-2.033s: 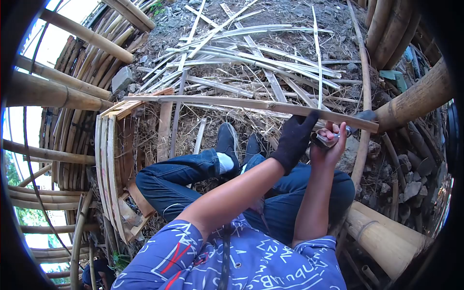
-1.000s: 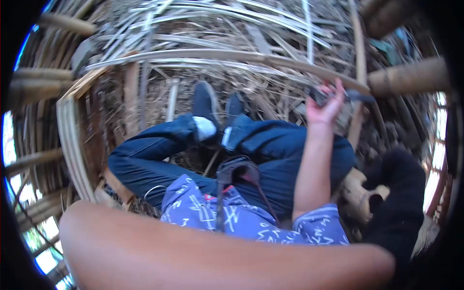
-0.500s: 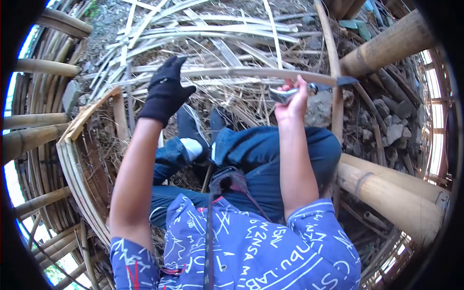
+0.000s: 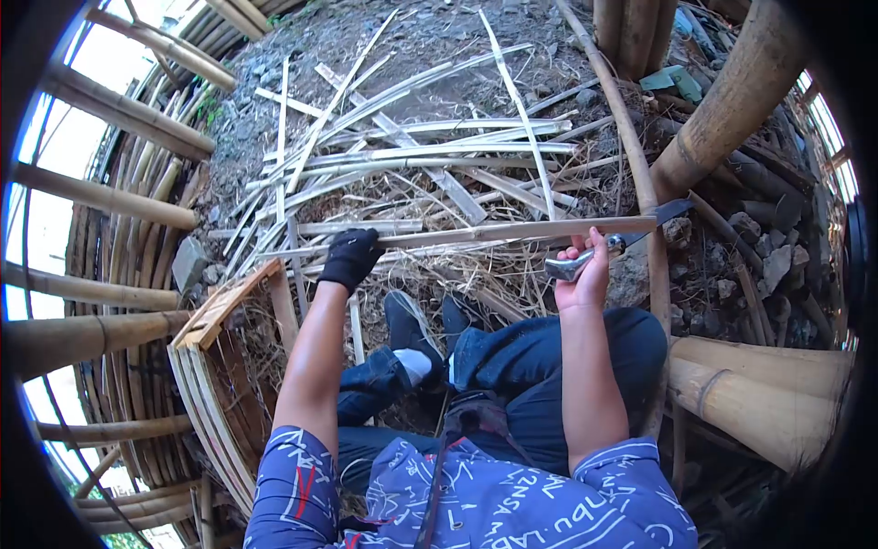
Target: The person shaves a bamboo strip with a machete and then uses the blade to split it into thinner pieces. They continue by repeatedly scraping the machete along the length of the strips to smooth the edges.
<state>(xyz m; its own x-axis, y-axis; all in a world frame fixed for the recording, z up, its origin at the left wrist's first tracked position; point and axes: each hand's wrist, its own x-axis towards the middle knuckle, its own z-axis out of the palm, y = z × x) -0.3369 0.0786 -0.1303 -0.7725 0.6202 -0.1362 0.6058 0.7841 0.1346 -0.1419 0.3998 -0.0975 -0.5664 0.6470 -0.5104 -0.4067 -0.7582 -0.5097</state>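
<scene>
A long bamboo strip [image 4: 512,231] lies across in front of my knees. My left hand [image 4: 352,259], in a black glove, is closed around its left part. Bare, my right hand [image 4: 585,274] grips a knife [image 4: 569,266] with a silvery handle end showing below the fingers. The dark knife blade [image 4: 674,210] sticks out past the strip's right end, and the right thumb rests at the strip's lower edge. Part of the knife between fist and blade is hidden behind the hand and strip.
Split bamboo strips [image 4: 402,156] lie crisscrossed on the ground ahead. A wooden frame [image 4: 215,393] stands at my left. Thick bamboo poles [image 4: 732,110] rise at the right, with a thick bamboo length [image 4: 759,393] by my right knee and stones [image 4: 777,265] beyond.
My left hand, spread open near the strip's left end before, has closed around the strip. The strip now lies more level, and the camera view has shifted.
</scene>
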